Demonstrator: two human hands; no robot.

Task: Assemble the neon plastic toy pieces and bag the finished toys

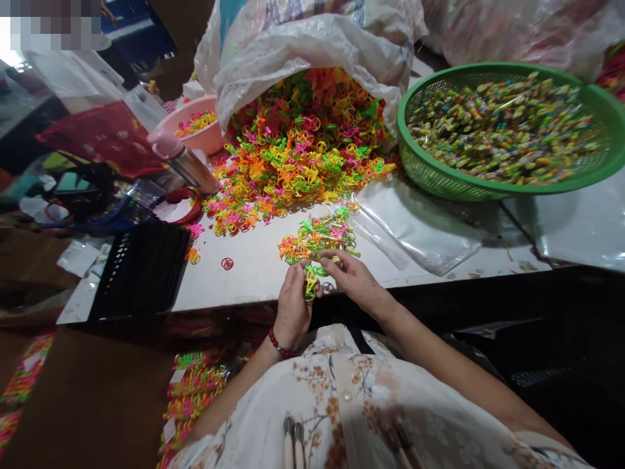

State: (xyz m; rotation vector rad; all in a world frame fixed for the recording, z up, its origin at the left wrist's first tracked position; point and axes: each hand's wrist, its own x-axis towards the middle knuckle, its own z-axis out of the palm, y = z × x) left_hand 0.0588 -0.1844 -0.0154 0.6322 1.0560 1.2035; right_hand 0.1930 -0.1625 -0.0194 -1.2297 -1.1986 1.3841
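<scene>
Across the white table (209, 290), saw a bright heap (293, 163) spilling from a white bag (312, 45), with a green basket (432, 170) to the right and a pink tub (209, 141) behind to the left. Held a yellow-green toy (310, 284) in the left hand (293, 299), at the table's near edge, with fingers curled in and pinching it. Judged one relation to matter most: toy just right of the left fingers, left of the right fingertips and slightly nearer the body. Had its long axis pointing roughly away from the body. Counted the left hand nearer, being in contact; reached in from the right with the right hand (354, 280), its fingertips just beside a green bit (317, 269) near the toy's far end. Saw right thumb and forefinger drawn close together, but could not tell whether pinched on anything. Noted a small cluster (327, 228) just beyond both hands, clear bags (430, 228) to its right, and a red ring (227, 263) well apart to the left.
</scene>
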